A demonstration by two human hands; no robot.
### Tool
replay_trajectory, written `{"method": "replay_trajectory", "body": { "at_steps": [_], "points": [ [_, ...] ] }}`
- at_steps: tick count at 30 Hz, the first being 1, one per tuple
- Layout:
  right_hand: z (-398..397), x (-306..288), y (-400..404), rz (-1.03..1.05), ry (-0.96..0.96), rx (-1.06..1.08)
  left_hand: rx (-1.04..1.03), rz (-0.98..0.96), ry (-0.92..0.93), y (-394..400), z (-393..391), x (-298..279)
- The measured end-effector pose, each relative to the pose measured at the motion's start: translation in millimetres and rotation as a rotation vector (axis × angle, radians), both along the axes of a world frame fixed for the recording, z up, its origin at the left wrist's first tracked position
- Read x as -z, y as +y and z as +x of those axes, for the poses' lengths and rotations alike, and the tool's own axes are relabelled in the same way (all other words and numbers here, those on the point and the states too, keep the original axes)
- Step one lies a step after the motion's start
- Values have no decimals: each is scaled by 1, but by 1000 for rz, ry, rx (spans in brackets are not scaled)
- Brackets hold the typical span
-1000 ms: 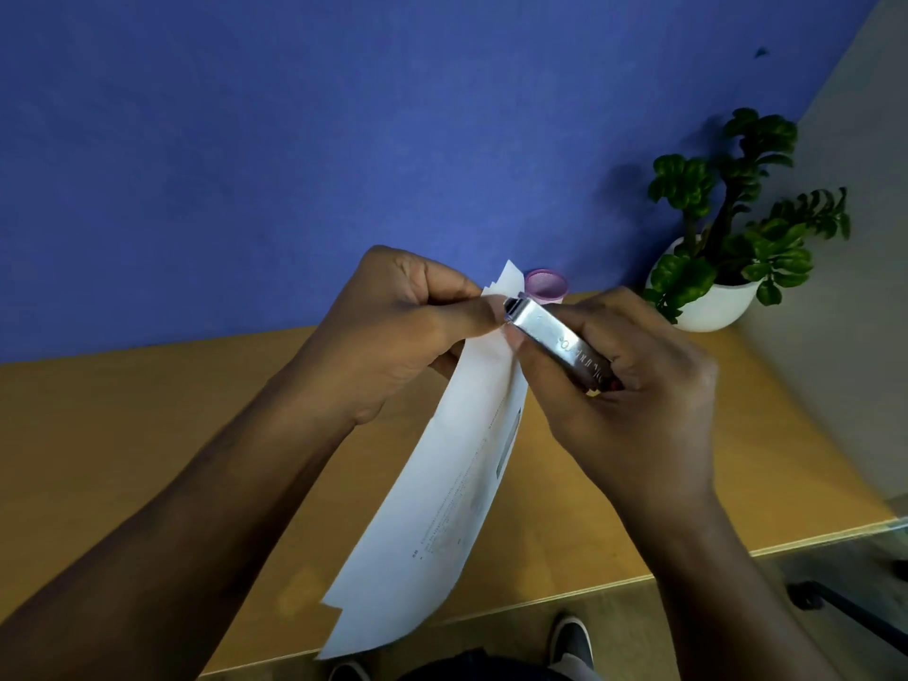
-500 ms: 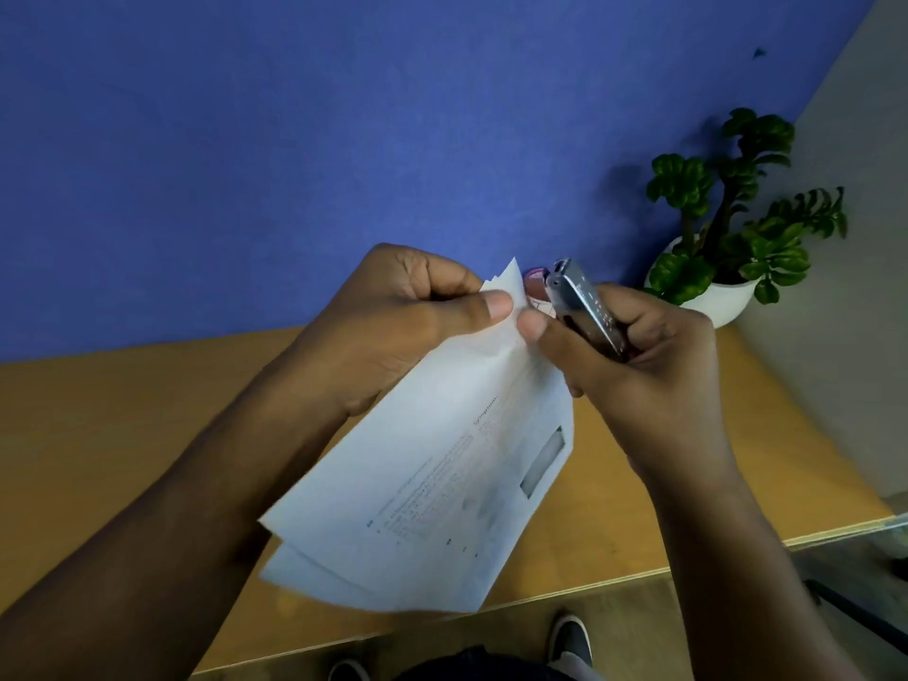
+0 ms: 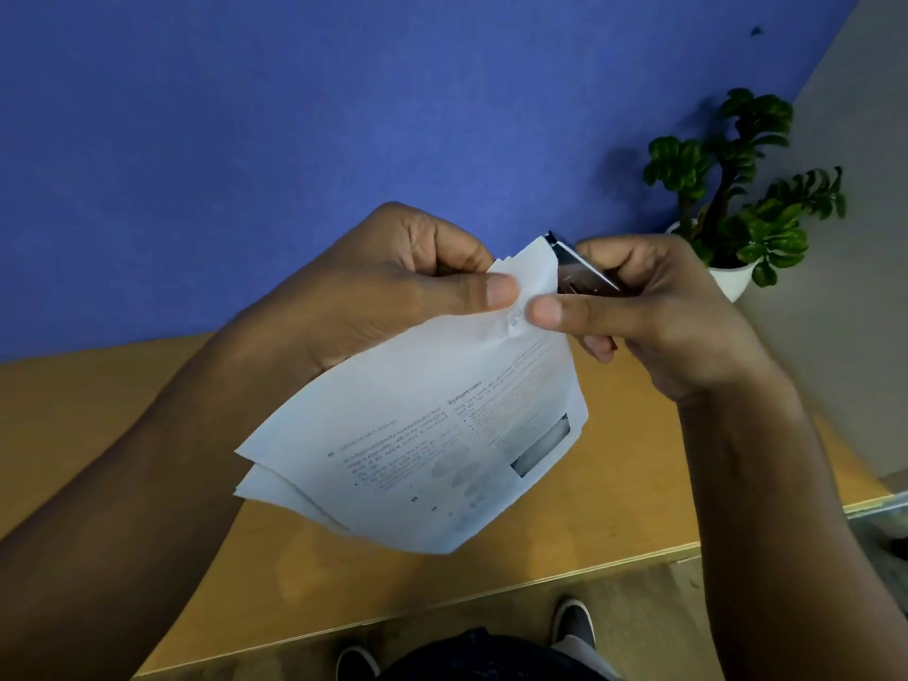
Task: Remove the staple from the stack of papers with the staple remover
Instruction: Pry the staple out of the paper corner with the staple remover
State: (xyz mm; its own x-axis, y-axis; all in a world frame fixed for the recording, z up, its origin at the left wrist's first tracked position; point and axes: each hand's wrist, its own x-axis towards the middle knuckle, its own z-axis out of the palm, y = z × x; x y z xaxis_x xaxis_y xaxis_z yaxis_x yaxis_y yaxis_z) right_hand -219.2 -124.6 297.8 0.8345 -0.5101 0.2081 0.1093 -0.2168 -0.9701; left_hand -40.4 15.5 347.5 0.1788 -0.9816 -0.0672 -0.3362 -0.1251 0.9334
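Note:
A stack of printed white papers (image 3: 422,444) hangs in the air above the desk, held by its top corner. My left hand (image 3: 393,282) pinches that corner between thumb and curled fingers. My right hand (image 3: 658,312) grips the metal staple remover (image 3: 582,272), which sits behind the paper's corner with its tip pointing up. The right thumb presses on the paper beside a small crumpled spot (image 3: 513,324) near the corner. I cannot make out a staple there.
A wooden desk (image 3: 638,484) lies below the papers, its front edge running across the lower frame. A potted green plant (image 3: 737,199) in a white pot stands at the back right. A blue wall is behind. My shoes show on the floor.
The papers swung from hanging edge-on to facing me with the print visible. The staple remover moved off the front of the corner to behind it, and my right thumb came onto the paper.

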Motion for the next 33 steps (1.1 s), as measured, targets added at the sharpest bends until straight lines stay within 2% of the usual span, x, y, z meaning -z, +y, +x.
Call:
{"method": "replay_trajectory", "body": {
  "at_steps": [4, 7, 17, 26, 33],
  "points": [
    [2, -4, -5, 4, 83, -102, 33, 4, -108, -3, 3, -4],
    [5, 1, -1, 42, 49, -95, 9, -15, -135, -5, 7, -5],
    [19, 15, 15, 218, -70, 122, 50, 26, -175, -3, 15, -6],
    [19, 19, 15, 240, -93, 121, -12, -16, -219, -2, 13, 4],
    [18, 23, 12, 160, -98, 168, -22, -41, -214, -3, 14, 8]
  ]
}}
